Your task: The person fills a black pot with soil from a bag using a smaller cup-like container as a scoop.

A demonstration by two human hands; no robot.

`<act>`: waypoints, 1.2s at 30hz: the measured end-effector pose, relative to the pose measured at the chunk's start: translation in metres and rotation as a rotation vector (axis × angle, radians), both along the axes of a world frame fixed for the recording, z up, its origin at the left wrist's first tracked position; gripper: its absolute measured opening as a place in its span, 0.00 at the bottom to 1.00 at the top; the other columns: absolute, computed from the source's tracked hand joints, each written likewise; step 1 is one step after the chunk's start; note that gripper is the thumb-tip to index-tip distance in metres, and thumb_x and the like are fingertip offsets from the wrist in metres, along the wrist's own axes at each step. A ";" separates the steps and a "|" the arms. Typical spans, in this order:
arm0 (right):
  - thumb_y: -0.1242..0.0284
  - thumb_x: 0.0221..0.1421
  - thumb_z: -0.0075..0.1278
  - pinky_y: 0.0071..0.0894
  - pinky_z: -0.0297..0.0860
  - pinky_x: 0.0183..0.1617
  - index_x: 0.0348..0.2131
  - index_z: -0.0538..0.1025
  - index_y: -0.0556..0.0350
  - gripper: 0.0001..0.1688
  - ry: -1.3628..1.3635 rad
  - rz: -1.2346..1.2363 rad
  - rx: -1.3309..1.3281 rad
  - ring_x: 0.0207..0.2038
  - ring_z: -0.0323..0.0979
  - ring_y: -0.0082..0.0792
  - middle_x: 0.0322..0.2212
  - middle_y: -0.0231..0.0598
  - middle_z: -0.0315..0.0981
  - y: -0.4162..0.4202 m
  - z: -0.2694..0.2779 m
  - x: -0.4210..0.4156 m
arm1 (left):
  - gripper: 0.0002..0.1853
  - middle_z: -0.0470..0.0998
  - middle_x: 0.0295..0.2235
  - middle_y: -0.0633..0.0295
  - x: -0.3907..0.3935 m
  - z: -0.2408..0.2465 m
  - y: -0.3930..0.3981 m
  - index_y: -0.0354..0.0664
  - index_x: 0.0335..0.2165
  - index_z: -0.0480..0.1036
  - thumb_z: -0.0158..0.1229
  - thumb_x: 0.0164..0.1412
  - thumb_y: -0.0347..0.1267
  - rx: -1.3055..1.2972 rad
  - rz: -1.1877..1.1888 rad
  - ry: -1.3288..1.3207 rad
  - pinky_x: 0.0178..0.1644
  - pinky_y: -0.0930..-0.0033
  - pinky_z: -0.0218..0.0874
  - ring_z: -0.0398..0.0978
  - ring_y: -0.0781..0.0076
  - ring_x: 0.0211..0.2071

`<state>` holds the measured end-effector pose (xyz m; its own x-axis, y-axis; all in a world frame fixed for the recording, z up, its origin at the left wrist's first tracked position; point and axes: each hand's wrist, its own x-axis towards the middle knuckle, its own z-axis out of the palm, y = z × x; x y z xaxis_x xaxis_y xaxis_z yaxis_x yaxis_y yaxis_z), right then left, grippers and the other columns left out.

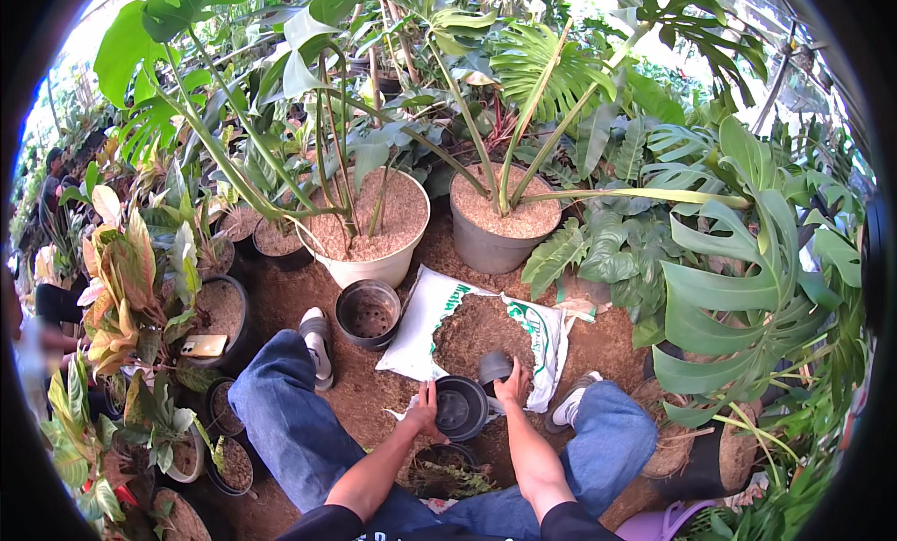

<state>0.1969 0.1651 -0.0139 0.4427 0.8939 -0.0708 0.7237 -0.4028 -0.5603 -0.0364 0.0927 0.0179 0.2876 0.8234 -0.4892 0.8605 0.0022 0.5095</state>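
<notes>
My left hand grips the left side of a black plastic plant pot, whose inside shows no soil. With my right hand I hold a smaller dark pot, tilted at the near edge of an opened white sack. Brown potting mix fills the sack's torn opening. The sack lies flat on the ground and bears green print. Close to my lap, below the black pot, stands another dark pot with withered greenery in and around it.
An unplanted black pot sits left of the sack. Behind are a white pot and a grey pot with large plants. A phone rests on a pot at left. Monstera leaves overhang the right; a person is far left.
</notes>
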 end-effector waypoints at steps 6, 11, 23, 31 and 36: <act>0.71 0.46 0.54 0.49 0.63 0.53 0.53 0.65 0.40 0.33 -0.081 0.170 -0.170 0.52 0.63 0.51 0.48 0.47 0.63 0.005 0.006 0.013 | 0.89 0.26 0.64 0.42 0.003 0.011 0.000 0.43 0.60 0.16 0.78 0.16 0.54 -0.105 -0.026 0.099 0.61 0.46 0.50 0.48 0.35 0.61; 0.75 0.49 0.47 0.47 0.67 0.49 0.47 0.69 0.55 0.22 -0.159 0.338 -0.032 0.46 0.67 0.54 0.44 0.51 0.67 0.018 0.014 0.032 | 0.89 0.29 0.64 0.43 -0.002 -0.001 -0.008 0.42 0.61 0.18 0.77 0.13 0.56 -0.002 0.062 0.056 0.61 0.47 0.50 0.48 0.35 0.61; 0.77 0.52 0.46 0.30 0.71 0.19 0.53 0.68 0.53 0.26 -0.190 0.783 -0.516 0.17 0.74 0.31 0.20 0.45 0.76 0.157 0.197 0.064 | 0.89 0.34 0.63 0.40 0.002 -0.009 -0.004 0.42 0.61 0.20 0.78 0.11 0.53 0.078 0.101 -0.017 0.60 0.46 0.51 0.49 0.33 0.59; 0.75 0.46 0.48 0.45 0.72 0.41 0.52 0.66 0.53 0.30 -0.219 1.070 -0.191 0.38 0.73 0.53 0.38 0.60 0.69 0.110 0.132 0.064 | 0.88 0.34 0.62 0.38 0.009 0.001 -0.001 0.41 0.61 0.21 0.78 0.13 0.54 0.048 0.096 0.048 0.60 0.46 0.52 0.51 0.32 0.58; 0.76 0.48 0.48 0.47 0.70 0.47 0.58 0.59 0.49 0.36 -0.288 0.979 -0.295 0.43 0.70 0.57 0.56 0.64 0.51 0.108 0.106 0.057 | 0.89 0.32 0.63 0.39 0.011 -0.004 -0.005 0.41 0.61 0.20 0.78 0.13 0.54 0.098 0.108 0.028 0.60 0.46 0.50 0.51 0.30 0.58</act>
